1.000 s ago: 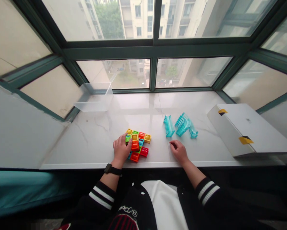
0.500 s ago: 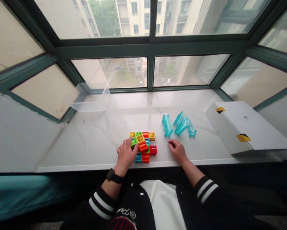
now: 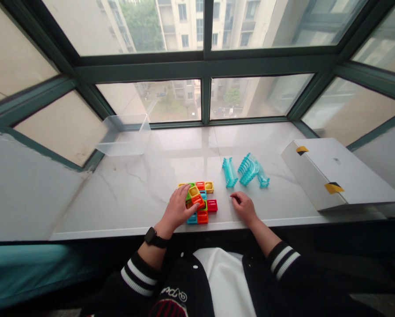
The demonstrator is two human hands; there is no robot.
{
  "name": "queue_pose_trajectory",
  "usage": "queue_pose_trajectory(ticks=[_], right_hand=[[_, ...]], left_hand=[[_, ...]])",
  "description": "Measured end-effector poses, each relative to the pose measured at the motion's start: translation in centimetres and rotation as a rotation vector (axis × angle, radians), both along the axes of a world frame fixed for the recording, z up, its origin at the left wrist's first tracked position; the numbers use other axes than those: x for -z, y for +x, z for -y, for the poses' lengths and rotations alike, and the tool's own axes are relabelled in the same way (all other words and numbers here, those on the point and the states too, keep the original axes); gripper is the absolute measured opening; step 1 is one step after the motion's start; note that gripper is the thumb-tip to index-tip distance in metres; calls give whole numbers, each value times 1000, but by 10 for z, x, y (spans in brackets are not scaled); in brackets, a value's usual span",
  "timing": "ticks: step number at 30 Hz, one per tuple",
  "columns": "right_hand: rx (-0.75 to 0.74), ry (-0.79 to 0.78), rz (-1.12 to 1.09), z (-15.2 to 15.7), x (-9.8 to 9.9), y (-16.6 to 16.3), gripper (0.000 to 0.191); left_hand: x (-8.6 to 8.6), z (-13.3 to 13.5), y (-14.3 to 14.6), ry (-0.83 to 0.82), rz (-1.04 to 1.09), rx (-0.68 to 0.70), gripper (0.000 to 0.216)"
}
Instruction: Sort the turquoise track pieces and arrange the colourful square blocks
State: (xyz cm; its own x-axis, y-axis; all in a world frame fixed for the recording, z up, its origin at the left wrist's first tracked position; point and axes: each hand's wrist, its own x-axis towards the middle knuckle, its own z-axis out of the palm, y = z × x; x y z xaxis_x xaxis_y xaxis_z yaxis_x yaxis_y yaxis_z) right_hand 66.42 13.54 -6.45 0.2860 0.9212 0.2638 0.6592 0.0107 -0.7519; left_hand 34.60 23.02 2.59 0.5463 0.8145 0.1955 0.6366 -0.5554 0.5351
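Observation:
A cluster of small colourful square tiles (image 3: 204, 200) in yellow, green, orange, red and blue lies near the front edge of the white marble sill (image 3: 144, 185). My left hand (image 3: 180, 209) rests on the cluster's left side, fingers curled round the stacked yellow and orange tiles on top. My right hand (image 3: 245, 208) lies on the sill just right of the cluster, fingers loosely curled, nothing visible in it. A few transparent turquoise ribbed track pieces (image 3: 246, 169) lie a little beyond my right hand.
A clear plastic bin (image 3: 126, 134) stands at the back left of the sill by the window frame. A white cardboard box (image 3: 339, 174) with yellow tape lies at the right. Window glass surrounds the sill on three sides.
My left hand has shifted right along with the tile cluster, its fingers now over the stacked top tiles. My right hand has barely moved.

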Motion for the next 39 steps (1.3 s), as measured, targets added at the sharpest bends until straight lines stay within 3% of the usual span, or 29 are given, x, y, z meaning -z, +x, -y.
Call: queue_pose_trajectory(ticks=[6, 11, 15, 18, 26, 32, 36, 39], right_hand=[[-27, -29, -59, 3, -11, -12, 20], [-192, 49, -163, -3, -45, -54, 19], [-300, 79, -109, -12, -68, -83, 29], [-314, 52, -41, -16, -70, -92, 41], [-327, 60, 14, -14, -63, -90, 47], [-258, 29, -334, -6, -64, -67, 43], [-138, -29, -722, 6, -57, -42, 44], [-19, -43, -837, 16, -49, -24, 48]], left_hand=[[3, 3, 4, -5, -83, 46, 80], [6, 11, 14, 50, -110, -13, 81], [11, 19, 18, 26, -100, 56, 83], [14, 23, 19, -3, -103, 55, 76], [14, 27, 23, 50, -138, 13, 60], [15, 27, 22, 84, -114, 30, 53], [17, 27, 22, 90, -102, 14, 53], [19, 27, 23, 97, -103, 20, 53]])
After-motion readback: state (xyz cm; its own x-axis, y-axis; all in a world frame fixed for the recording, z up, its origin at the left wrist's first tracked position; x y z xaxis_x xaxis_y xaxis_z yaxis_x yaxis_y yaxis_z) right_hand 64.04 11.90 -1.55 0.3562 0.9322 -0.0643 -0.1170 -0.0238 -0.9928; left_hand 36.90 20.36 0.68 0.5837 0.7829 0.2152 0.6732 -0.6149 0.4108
